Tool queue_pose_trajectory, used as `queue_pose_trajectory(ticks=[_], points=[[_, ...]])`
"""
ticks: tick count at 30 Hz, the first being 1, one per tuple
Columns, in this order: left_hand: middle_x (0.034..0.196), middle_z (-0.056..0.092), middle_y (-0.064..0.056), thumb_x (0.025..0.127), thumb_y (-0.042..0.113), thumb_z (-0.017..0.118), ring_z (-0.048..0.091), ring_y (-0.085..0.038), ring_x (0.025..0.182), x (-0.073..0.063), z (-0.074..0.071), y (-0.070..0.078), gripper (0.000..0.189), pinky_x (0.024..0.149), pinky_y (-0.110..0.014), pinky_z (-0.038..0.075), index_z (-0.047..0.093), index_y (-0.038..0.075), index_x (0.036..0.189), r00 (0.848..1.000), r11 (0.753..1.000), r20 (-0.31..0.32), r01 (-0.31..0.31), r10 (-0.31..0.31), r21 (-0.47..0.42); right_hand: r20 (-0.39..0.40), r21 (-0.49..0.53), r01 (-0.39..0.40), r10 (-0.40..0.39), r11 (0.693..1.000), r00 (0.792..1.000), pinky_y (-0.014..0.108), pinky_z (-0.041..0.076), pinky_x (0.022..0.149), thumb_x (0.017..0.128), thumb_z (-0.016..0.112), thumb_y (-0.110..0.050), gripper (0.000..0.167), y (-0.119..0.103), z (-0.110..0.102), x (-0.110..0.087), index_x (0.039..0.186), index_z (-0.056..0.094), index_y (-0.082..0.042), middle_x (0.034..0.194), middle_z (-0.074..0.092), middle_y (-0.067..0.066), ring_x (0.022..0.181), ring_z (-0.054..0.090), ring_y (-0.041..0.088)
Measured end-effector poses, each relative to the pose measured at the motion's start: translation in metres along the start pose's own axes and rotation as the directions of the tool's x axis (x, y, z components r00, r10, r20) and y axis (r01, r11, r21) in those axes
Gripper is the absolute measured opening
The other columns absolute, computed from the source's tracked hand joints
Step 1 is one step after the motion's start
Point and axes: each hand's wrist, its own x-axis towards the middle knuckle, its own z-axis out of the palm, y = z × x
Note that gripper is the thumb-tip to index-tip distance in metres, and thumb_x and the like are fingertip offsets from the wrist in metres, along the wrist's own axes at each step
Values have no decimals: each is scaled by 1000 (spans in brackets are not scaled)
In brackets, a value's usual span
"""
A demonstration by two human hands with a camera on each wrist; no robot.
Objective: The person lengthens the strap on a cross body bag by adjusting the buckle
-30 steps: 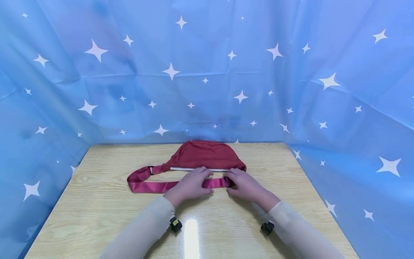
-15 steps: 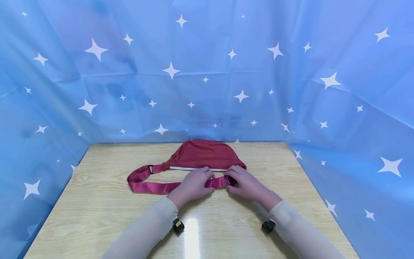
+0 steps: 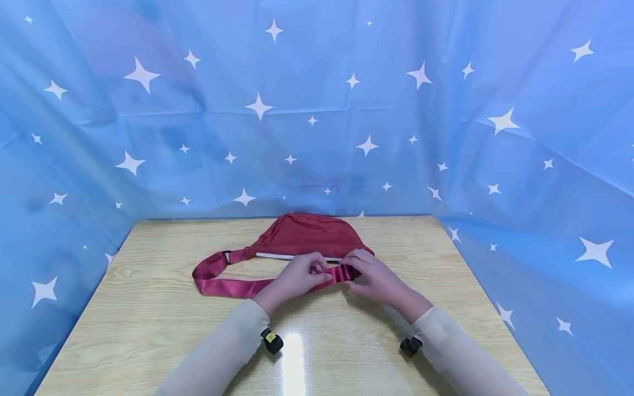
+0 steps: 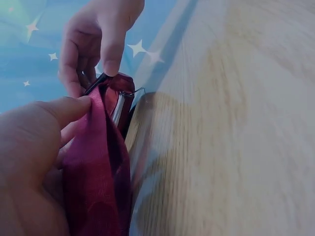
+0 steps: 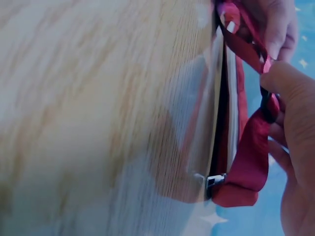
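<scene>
A dark red waist bag (image 3: pixel 317 234) lies near the far table edge, its white zipper (image 3: pixel 274 256) facing me. Its magenta strap (image 3: pixel 233 287) loops out to the left and runs back in front of the bag. My left hand (image 3: pixel 296 276) pinches the strap between thumb and fingers, as the left wrist view also shows. Just to the right, my right hand (image 3: pixel 375 279) holds the strap at a black buckle (image 3: pixel 345 272), thumb against it. In the right wrist view the buckle (image 5: pixel 268 105) is partly hidden by the fingers.
A pale wooden table (image 3: pixel 148 330) carries the bag. Blue cloth with white stars (image 3: pixel 317 110) hangs behind and along both sides. A second black strap slider (image 3: pixel 226 257) sits on the loop's left side. A metal zipper pull (image 5: pixel 214 181) shows in the right wrist view.
The left fingers have curled in and now pinch the strap. The strap section between the hands has been raised slightly, and the buckle has tilted up. The bag has stayed in place.
</scene>
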Motion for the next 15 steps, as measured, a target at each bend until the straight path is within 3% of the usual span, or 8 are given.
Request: queue_pose_trajectory(ticks=[9,15], points=[[83,69,14,105,22,80,63,-6,79,8,6,5,7,76,-28,53,77,22,98,999,996,-1,-47,47,80,-23,2,35,-35,999,999,36,57,95,87,92,-10,47,2,3,0,130,74,-6,125,67,0,115,60,16],[87,72,14,107,21,77,65,-5,81,13,10,7,8,78,-28,55,79,22,100,999,997,10,-42,42,61,-22,16,55,-55,998,998,37,57,100,90,92,-10,46,0,5,3,133,75,-7,128,68,1,120,62,18]])
